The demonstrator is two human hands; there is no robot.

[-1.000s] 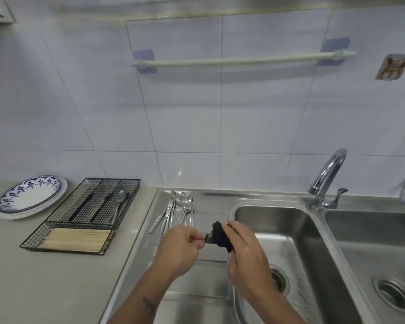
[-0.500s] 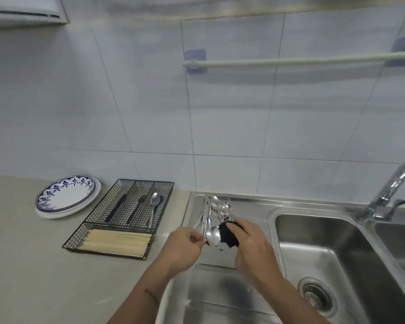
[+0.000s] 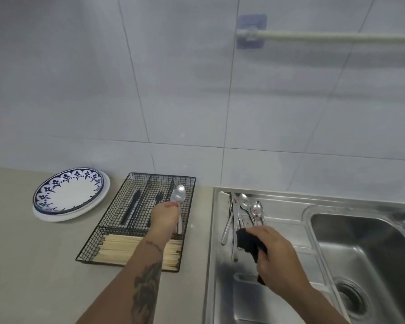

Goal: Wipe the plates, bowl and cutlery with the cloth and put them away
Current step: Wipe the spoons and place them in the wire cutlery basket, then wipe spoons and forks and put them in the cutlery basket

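- Two plates (image 3: 68, 197) sat stacked at the far left of the counter (image 3: 21, 265), the blue-patterned one on a plain white one; by the look of it they were already dealt with. I saw no bowl.
- Just right of them stood the black wire tray (image 3: 117, 208), with dark-handled cutlery in two of its rear slots and pale chopsticks (image 3: 119, 250) across its front compartment.
- Over the tray's rightmost rear slot was the left hand (image 3: 165, 217), fingers curled round the handle of a spoon (image 3: 178, 197) whose bowl lay toward the wall. I judged the step to be putting away a wiped spoon.
- Further right, on the steel drainboard (image 3: 283, 232) beside the sink, lay the unwiped cutlery (image 3: 240, 213), some spoons flecked with red.
- Touching that pile's near end, the right hand (image 3: 276, 251) gripped the bunched dark cloth (image 3: 249, 244).
- Next, I reckoned, the left hand needed to let the spoon go in its slot, then come back for another piece to meet the cloth.
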